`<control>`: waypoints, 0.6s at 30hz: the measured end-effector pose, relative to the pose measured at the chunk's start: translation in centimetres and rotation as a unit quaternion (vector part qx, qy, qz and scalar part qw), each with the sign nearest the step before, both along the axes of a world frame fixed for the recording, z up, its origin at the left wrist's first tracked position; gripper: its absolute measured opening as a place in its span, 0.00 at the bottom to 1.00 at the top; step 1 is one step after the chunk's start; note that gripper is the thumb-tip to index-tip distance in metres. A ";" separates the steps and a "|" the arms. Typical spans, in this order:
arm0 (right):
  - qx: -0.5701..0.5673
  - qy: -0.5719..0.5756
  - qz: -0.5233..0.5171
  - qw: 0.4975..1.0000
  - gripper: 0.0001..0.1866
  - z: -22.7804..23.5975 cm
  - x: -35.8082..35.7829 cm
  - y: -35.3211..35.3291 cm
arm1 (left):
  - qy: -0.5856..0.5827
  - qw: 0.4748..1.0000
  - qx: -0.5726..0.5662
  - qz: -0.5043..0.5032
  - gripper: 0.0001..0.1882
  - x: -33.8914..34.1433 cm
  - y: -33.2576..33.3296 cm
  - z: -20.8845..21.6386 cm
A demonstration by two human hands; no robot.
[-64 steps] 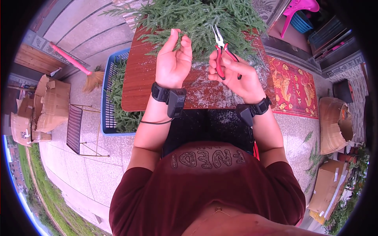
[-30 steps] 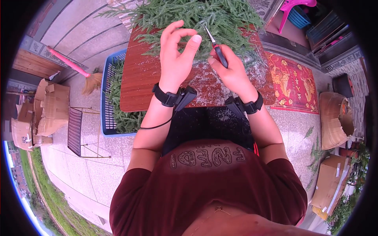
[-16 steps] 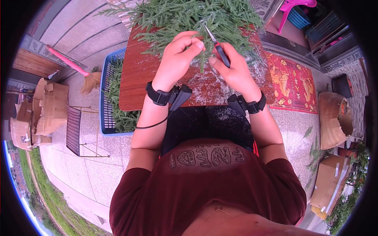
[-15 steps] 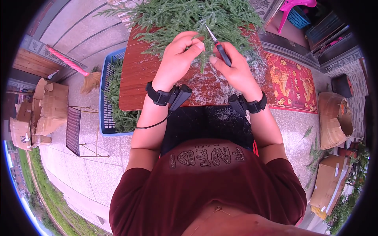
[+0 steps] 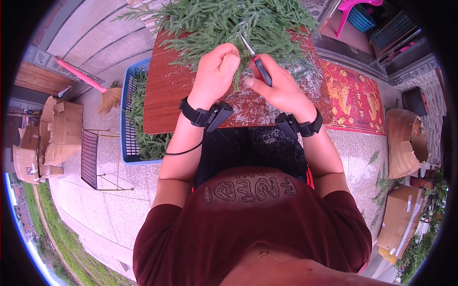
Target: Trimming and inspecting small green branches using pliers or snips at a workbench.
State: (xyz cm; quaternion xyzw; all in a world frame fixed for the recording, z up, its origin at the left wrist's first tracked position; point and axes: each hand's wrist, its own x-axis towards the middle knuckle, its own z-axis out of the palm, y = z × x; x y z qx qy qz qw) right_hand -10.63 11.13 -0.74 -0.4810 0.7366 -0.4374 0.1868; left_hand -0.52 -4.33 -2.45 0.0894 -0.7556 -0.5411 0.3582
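Observation:
My left hand (image 5: 217, 71) is closed in a fist-like grip at the near edge of a heap of green artificial fir branches (image 5: 234, 21). A short sprig (image 5: 236, 82) hangs down beside its fingers, and its upper end is hidden in the grip. My right hand (image 5: 279, 86) is wrapped round long-nose pliers (image 5: 260, 66) with dark, red-edged handles. Their slim silver tip points up and left over the branches, close to my left fingers but apart from them. White flakes dust the foliage.
The brown wooden table (image 5: 167, 100) is strewn with white flakes. Beside it on the left stands a blue plastic basket (image 5: 128, 114) of branches. A pink-handled broom (image 5: 81, 74), a low rack (image 5: 89, 157), cardboard boxes (image 5: 62, 128) and a red mat (image 5: 353, 100) surround it.
My right hand and the pliers have shifted slightly left and down, closer to my left hand. My left fingers have curled in tighter, and the sprig has moved a little left.

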 end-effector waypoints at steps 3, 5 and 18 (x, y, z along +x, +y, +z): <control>-0.018 0.039 0.017 0.999 0.16 -0.7 0.0 -0.2 | -0.047 0.998 -0.029 -0.004 0.09 0.1 -0.2 0.3; -0.020 0.040 0.015 0.999 0.15 -0.8 0.0 -0.2 | -0.041 0.999 -0.030 -0.004 0.09 0.1 -0.1 0.4; -0.220 -0.325 0.077 0.917 0.09 -1.2 -0.5 -0.5 | 0.044 0.998 -0.015 -0.032 0.07 0.2 0.7 0.8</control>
